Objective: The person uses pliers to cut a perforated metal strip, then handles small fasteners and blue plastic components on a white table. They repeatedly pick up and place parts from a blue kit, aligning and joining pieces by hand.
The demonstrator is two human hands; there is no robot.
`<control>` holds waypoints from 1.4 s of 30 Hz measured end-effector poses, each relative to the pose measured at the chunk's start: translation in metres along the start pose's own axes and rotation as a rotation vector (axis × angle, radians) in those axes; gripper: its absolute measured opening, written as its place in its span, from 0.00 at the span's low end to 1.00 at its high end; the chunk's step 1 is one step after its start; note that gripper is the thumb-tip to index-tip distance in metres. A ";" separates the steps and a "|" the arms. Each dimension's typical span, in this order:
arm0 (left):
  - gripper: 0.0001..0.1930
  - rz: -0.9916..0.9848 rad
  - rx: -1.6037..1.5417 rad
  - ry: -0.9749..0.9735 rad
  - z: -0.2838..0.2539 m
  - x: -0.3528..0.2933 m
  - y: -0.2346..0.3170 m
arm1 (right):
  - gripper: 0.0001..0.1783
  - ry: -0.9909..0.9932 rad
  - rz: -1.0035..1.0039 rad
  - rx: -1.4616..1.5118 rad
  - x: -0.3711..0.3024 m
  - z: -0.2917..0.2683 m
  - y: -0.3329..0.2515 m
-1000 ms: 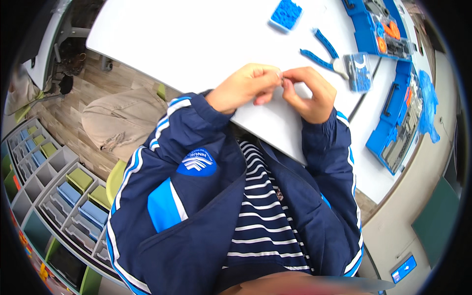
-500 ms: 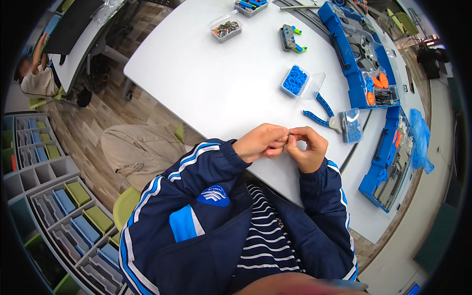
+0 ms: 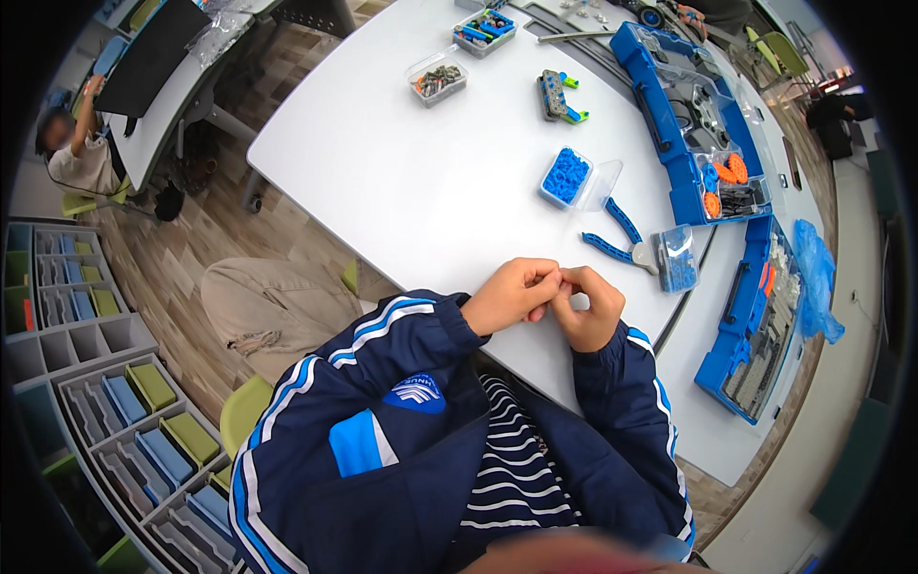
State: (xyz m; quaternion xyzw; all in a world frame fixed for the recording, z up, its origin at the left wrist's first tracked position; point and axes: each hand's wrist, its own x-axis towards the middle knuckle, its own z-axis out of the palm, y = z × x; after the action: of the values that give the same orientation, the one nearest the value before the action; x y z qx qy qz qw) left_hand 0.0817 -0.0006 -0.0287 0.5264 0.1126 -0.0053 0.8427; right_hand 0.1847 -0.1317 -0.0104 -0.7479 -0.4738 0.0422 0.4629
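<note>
Above the near edge of the white table [image 3: 411, 182], my left hand [image 3: 514, 295] and my right hand [image 3: 589, 311] meet fingertip to fingertip. Both are closed in a pinch, and the fingers hide whatever lies between them. Just beyond the right hand lie pliers [image 3: 626, 236] with blue handles, their jaws toward a small clear box [image 3: 677, 263] of light-blue pieces. Farther off is an open clear box [image 3: 566, 176] full of small blue pegs. A grey block assembly [image 3: 552, 97] with blue and green parts rests behind it.
Two clear boxes of small parts, one of mixed pieces [image 3: 440, 80] and one of blue pieces [image 3: 485, 32], stand at the far side. A blue case [image 3: 684, 182] and a blue tray [image 3: 732, 335] line the right, with a blue plastic bag [image 3: 816, 287]. At left sits another person [image 3: 81, 158].
The fingertips have come closer together, and the small dark piece that showed between them is now hidden. The right hand has turned inward a little. The view has shifted slightly.
</note>
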 end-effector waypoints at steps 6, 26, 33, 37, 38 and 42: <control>0.15 -0.045 -0.127 0.071 0.010 -0.003 -0.008 | 0.04 0.072 0.051 0.098 0.001 -0.001 0.007; 0.09 0.377 1.531 0.613 -0.255 0.223 0.233 | 0.09 -0.094 0.423 0.520 0.014 -0.008 0.029; 0.11 0.271 1.625 0.598 -0.283 0.250 0.230 | 0.08 -0.102 0.435 0.517 0.015 -0.010 0.030; 0.11 0.404 1.349 0.565 -0.259 0.219 0.245 | 0.08 -0.093 0.428 0.513 0.015 -0.010 0.029; 0.11 0.445 1.261 0.555 -0.248 0.203 0.245 | 0.08 -0.096 0.427 0.509 0.014 -0.011 0.029; 0.08 0.807 1.240 0.643 -0.204 0.104 0.213 | 0.06 -0.085 0.412 0.504 0.014 -0.009 0.030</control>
State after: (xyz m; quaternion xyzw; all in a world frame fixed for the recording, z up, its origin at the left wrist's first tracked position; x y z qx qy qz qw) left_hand 0.1723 0.2865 0.0541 0.8741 0.1275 0.3896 0.2604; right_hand 0.2173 -0.1307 -0.0218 -0.6875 -0.3061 0.2820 0.5951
